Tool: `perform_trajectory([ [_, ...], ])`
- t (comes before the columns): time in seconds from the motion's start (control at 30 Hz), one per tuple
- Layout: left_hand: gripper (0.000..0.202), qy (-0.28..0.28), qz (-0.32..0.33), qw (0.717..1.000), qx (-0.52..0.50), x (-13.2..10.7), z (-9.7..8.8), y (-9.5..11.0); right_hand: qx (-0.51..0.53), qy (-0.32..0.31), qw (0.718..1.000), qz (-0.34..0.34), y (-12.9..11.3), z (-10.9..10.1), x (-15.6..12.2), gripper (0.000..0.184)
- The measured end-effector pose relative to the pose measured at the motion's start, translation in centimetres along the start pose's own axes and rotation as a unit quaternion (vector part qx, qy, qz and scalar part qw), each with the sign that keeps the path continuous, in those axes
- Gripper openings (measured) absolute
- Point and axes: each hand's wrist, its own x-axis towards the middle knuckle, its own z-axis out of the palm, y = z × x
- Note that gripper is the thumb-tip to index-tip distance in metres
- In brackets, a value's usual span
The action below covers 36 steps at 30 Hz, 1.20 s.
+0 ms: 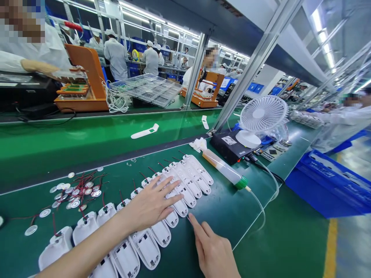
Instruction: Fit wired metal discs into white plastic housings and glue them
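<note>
A slanting row of white plastic housings, open side up, lies on the green bench, with red wires sticking out at their far ends. My left hand rests flat across the middle of the row, fingers spread, covering parts of several housings. Near the rounded front end of one housing is my right hand, its fingers closed. A thin, slender tool shows just past the index fingertip; most of it is hidden, so its kind is unclear. Left of the row lies a pile of round metal discs with red wires.
A glue syringe with a green cap and hose lies right of the row. Behind it are a black box and a white fan. Two white parts lie on the green strip. Blue bins stand at right. Co-workers sit beyond.
</note>
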Motion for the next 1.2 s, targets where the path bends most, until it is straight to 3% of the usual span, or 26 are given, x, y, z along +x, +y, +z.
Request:
perform_trajectory([
  [0.3,0.039,0.025,-0.005,1.000,-0.017,0.0,0.2,0.0,-0.042,0.004,0.997,-0.057,-0.2,-0.1,0.7,0.052],
  [0.53,0.038,0.010,-0.004,1.000,-0.029,0.0,0.1,0.0,0.023,0.007,0.999,-0.022,-0.7,-0.4,-0.1,0.040],
  [0.83,0.038,0.010,-0.003,0.999,-0.042,0.1,-0.1,0.1,0.041,-0.035,0.998,-0.018,-2.6,0.1,-0.1,0.043],
  [1.2,0.039,0.009,-0.001,0.999,-0.042,0.1,0.1,0.0,-0.023,-0.008,0.995,-0.092,-2.5,-0.1,0.5,0.052],
])
